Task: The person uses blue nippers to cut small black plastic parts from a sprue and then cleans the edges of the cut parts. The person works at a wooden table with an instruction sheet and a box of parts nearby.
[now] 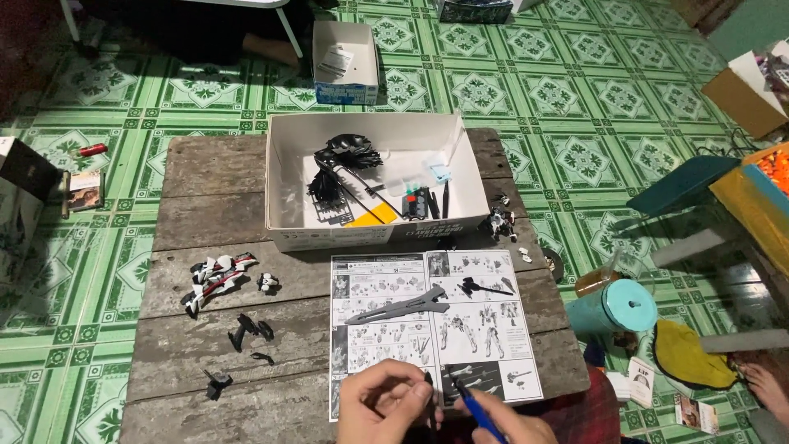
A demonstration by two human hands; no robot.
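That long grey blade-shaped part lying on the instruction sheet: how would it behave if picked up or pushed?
The grey blade part looks thin and narrow, so probably light and fairly stiff, though its fine tip may snap under pressure. It lies flat on the instruction sheet, so a push would likely slide it, maybe dragging the paper, rather than roll it.

Small black plastic part (428, 381): pinched in left hand's fingertips, low over bottom edge of the instruction sheet, too small for detail. Blue-handled tool (479, 415): thin, held in right hand, angled up-left w/ tip just beside the part.
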